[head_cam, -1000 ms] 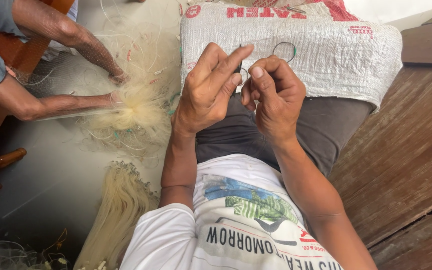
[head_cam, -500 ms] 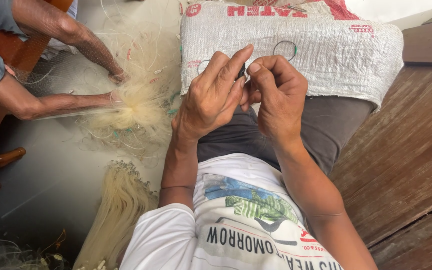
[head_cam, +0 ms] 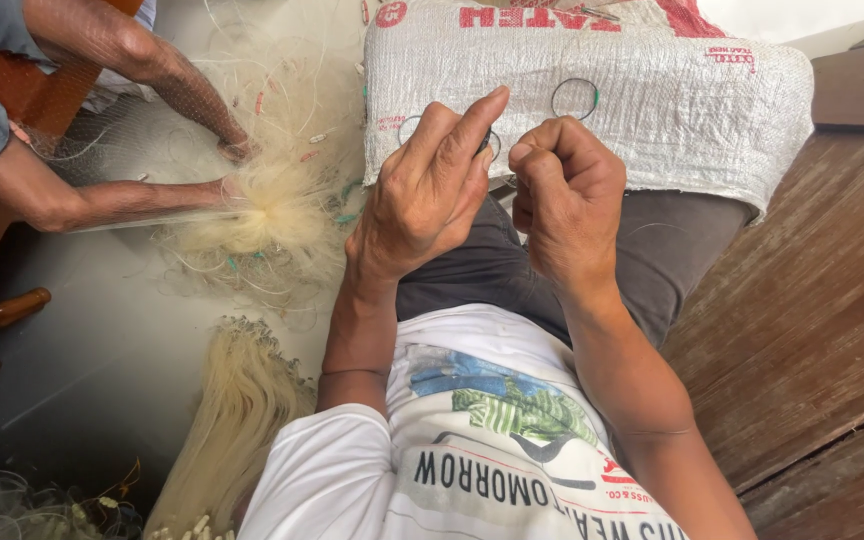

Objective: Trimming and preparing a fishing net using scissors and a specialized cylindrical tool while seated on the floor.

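Two hands pinch a thin line over a woven sack on the lap.

The line (head_cam: 500, 160) is barely visible; it sits between the two hands, just above the lap, and its run cannot be told for certain. The left hand (head_cam: 427, 195) has its fingers (head_cam: 472, 125) partly extended, forefinger and thumb closing toward the gap; the right hand (head_cam: 567, 195) is curled tight, fingertips pinched at its left edge, seemingly on the line. Both are equally near it. Just beyond, on the white sack (head_cam: 652, 90), lie two dark wire rings (head_cam: 576, 98), the nearer one half hidden behind the left fingers. To the far left another person's hands (head_cam: 237, 170) work a pale tangle of net (head_cam: 262, 220); a bundle of pale fibres (head_cam: 232, 410) lies near left.
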